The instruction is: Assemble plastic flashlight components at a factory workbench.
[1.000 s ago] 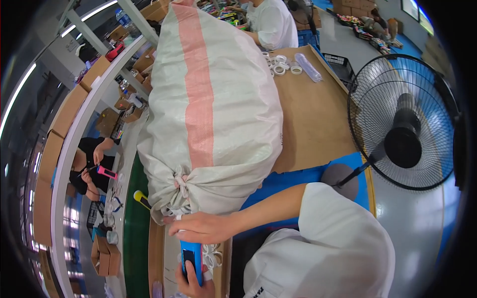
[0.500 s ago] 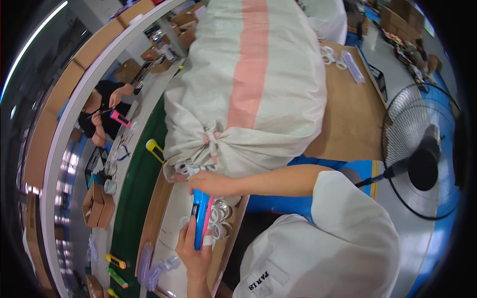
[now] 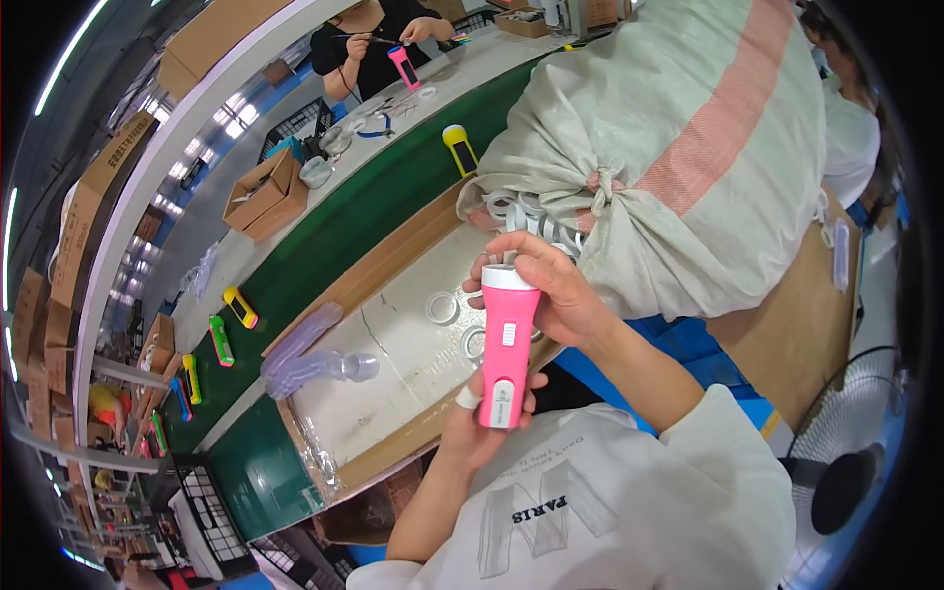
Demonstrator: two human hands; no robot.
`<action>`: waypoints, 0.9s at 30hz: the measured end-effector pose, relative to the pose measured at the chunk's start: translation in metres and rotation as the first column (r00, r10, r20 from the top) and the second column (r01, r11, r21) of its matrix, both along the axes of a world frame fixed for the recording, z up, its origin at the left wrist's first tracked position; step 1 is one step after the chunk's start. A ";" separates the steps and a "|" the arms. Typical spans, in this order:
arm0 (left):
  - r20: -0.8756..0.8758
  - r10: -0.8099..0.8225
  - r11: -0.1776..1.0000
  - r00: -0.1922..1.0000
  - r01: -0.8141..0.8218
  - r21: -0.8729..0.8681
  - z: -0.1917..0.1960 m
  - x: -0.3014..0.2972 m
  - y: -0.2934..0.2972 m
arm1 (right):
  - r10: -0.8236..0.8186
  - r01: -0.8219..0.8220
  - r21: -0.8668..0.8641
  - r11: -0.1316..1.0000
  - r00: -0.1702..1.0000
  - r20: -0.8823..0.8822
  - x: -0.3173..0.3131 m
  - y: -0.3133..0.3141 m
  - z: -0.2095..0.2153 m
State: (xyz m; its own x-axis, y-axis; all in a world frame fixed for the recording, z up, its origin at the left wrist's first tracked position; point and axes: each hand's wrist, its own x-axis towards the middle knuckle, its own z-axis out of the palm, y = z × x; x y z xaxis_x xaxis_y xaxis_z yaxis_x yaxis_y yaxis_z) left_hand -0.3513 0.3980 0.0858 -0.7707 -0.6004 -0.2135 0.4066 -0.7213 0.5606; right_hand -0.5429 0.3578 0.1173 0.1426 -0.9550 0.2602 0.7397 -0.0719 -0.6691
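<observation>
A worker's hands meet on a pink torch (image 3: 504, 346) held upright over the bench, where half a second ago a blue one stood in the same grip. The left hand (image 3: 484, 425) wraps the lower body, its fingers clamped around the casing and one fingertip bandaged; the right hand (image 3: 547, 291) closes over the white head (image 3: 507, 277), fingers curled tight on it. The change of colour suggests the blue unit has left the hands and a fresh one is being fitted. Just behind the hands lies a big tied sack (image 3: 688, 147), white rings (image 3: 442, 308) spilling near its knot onto a pale tray (image 3: 393, 383). Beyond runs a green belt (image 3: 374, 211) carrying a yellow torch (image 3: 459, 149); across it another person handles a pink one.
</observation>
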 end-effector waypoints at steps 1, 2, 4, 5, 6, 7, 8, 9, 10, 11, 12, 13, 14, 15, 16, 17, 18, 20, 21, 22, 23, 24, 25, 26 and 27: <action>0.203 0.098 0.984 0.974 -0.064 -0.168 0.008 0.001 0.001 | 0.010 -0.010 0.001 1.000 1.000 -0.004 0.005 -0.001 -0.001; 0.326 0.370 0.797 0.870 -0.117 -0.592 0.006 -0.003 0.001 | -0.072 0.079 0.046 0.996 0.987 -0.141 0.008 0.000 -0.002; 0.215 0.749 0.242 0.626 0.044 -0.969 0.011 -0.012 0.000 | -0.220 0.245 0.055 0.968 0.932 -0.289 0.020 -0.001 -0.005; 0.210 0.750 0.242 0.627 0.035 -0.970 0.010 -0.012 -0.003 | -0.219 0.245 0.053 0.968 0.930 -0.297 0.020 0.000 -0.002; 0.192 0.810 0.111 0.555 0.177 -0.978 0.008 -0.011 -0.007 | -0.190 0.212 0.064 0.975 0.951 -0.245 0.018 0.003 0.004; 0.152 0.859 -0.015 0.488 0.322 -0.947 0.007 -0.009 -0.010 | -0.168 0.184 0.072 0.980 0.967 -0.192 0.016 0.005 0.008; 0.174 0.854 0.006 0.491 0.324 -0.946 0.012 -0.006 -0.011 | -0.122 0.145 0.056 0.988 0.946 -0.300 0.013 0.005 0.009; 0.181 0.866 -0.022 0.466 0.398 -0.917 0.015 0.003 -0.014 | -0.102 0.131 0.043 0.990 0.906 -0.410 0.009 0.002 0.011; 0.176 0.872 -0.063 0.456 0.461 -0.885 0.017 0.015 -0.019 | -0.130 0.105 -0.077 0.991 0.836 -0.533 0.007 -0.004 0.012; 0.077 0.891 -0.176 0.447 0.497 -0.850 0.018 0.025 -0.026 | -0.168 0.065 -0.180 0.982 0.743 -0.648 0.010 -0.011 0.013; 0.017 0.902 -0.245 0.431 0.544 -0.803 0.026 0.030 -0.028 | -0.253 0.073 -0.286 0.955 0.704 -0.664 0.016 -0.017 0.016; 0.060 0.891 -0.234 0.451 0.568 -0.789 0.034 0.035 -0.029 | -0.326 0.062 -0.384 0.921 0.662 -0.675 0.020 -0.019 0.016; 0.103 0.886 -0.217 0.452 0.600 -0.770 0.041 0.039 -0.030 | -0.365 0.087 -0.397 0.914 0.605 -0.707 0.020 -0.018 0.017; 0.150 0.832 -0.232 0.534 0.580 -0.781 0.048 0.040 -0.033 | -0.396 0.110 -0.407 0.907 0.551 -0.734 0.022 -0.016 0.019; 0.199 0.769 -0.241 0.608 0.564 -0.790 0.056 0.039 -0.034 | -0.470 0.164 -0.457 0.874 0.524 -0.710 0.021 -0.006 0.021; 0.243 0.725 -0.261 0.644 0.584 -0.768 0.069 0.041 -0.028 | -0.527 0.189 -0.507 0.841 0.504 -0.685 0.020 0.008 0.027; 0.394 0.561 0.143 0.729 0.383 -0.912 0.068 0.043 -0.022 | -0.604 0.196 -0.608 0.769 0.532 -0.593 0.021 0.026 0.038; 0.335 0.050 0.629 0.941 0.231 -0.743 0.074 0.055 -0.015 | -0.716 0.132 -0.824 0.551 0.583 -0.385 0.022 0.055 0.063; 0.416 -0.088 0.580 0.905 0.386 -0.718 0.078 0.066 -0.019 | -0.745 0.068 -0.917 0.394 0.608 -0.275 0.023 0.061 0.069; 0.493 -0.218 0.506 0.842 0.530 -0.681 0.082 0.072 -0.027 | -0.726 0.022 -0.930 0.366 0.633 -0.271 0.019 0.058 0.072; 0.459 -0.167 0.621 0.873 0.455 -0.638 0.086 0.068 -0.036 | -0.706 -0.023 -0.940 0.339 0.655 -0.271 0.017 0.052 0.076; 0.433 -0.110 0.722 0.895 0.371 -0.584 0.091 0.059 -0.045 | -0.785 0.036 -0.923 0.383 0.540 -0.304 0.016 0.034 0.072; 0.459 0.254 0.582 0.851 0.245 -0.775 0.085 0.042 -0.057 | -0.727 0.123 -0.760 0.638 0.424 -0.540 0.013 0.017 0.061; 0.528 0.479 0.224 0.701 0.484 -0.846 0.089 0.029 -0.082 | -0.825 0.293 -0.779 0.554 0.316 -0.468 0.011 -0.024 0.032; 0.488 0.538 0.045 0.687 0.554 -0.831 0.068 0.020 -0.102 | -0.678 0.301 -0.609 0.733 0.257 -0.689 0.003 -0.047 -0.003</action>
